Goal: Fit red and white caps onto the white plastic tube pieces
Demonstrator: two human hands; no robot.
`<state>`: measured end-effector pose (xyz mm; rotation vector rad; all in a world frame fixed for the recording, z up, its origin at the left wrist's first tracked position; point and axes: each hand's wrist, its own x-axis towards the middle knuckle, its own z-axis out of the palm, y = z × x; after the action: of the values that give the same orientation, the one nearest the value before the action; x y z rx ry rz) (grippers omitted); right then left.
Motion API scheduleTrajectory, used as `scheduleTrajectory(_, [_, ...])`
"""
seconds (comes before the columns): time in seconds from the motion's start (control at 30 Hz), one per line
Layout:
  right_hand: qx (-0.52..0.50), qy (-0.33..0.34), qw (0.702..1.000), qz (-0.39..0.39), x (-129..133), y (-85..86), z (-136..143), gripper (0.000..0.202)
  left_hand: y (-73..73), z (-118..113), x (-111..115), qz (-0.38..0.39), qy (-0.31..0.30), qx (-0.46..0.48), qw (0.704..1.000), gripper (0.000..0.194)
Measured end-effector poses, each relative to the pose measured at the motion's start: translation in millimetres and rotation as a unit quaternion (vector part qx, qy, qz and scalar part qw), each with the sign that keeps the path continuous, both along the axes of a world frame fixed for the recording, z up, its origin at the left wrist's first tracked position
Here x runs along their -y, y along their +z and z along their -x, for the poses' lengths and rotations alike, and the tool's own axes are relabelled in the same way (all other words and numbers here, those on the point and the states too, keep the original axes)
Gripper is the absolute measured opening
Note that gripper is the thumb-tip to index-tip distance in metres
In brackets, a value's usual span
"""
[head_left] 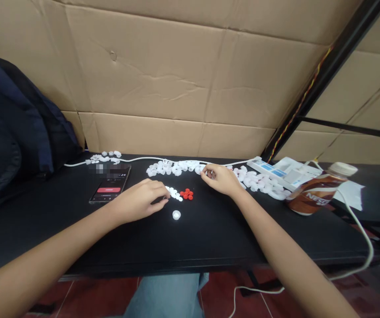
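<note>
My left hand (148, 198) is closed, its thumb and fingertips drawn together at the left edge of a small cluster of white discs (174, 193). Whatever lies between those fingertips is hidden. Against the white discs sits a little group of red discs (186, 194). Nearer to me, a single round white cap (176, 215) lies on the black table (203, 238). Farther back, my right hand (221, 178) is curled, thumb and forefinger pinched at the front of a long heap of translucent white plastic caps (173, 167). I cannot make out what this pinch holds.
A phone (110, 184) lies left of my left hand, with more white caps (105, 157) behind it. A dark backpack (20, 119) stands far left. At right are a brown drink bottle (318, 190), a blue-and-white box (272, 170) and a white cable (363, 221). Cardboard (150, 79) closes the back.
</note>
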<state>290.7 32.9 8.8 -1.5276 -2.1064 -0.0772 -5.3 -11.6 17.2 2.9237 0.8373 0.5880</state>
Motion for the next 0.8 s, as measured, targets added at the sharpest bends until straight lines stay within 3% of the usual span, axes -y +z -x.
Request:
scheduleTrajectory(0.33, [-0.003,-0.003,1.0,0.001,2.1,1.7,1.9,0.018,0.7,-5.6,7.1,0.142,-0.117,0.112,0.976,0.013])
scheduleTrajectory(0.6, [-0.004,0.0,1.0,0.004,2.1,2.3,1.6,0.016,-5.7,-10.8,9.0,0.146,-0.142,0.078,0.976,0.013])
scheduleTrajectory(0.8, [-0.004,0.002,1.0,-0.001,1.4,0.8,1.4,0.017,-5.6,-8.9,8.9,0.119,-0.126,0.048,0.984,0.014])
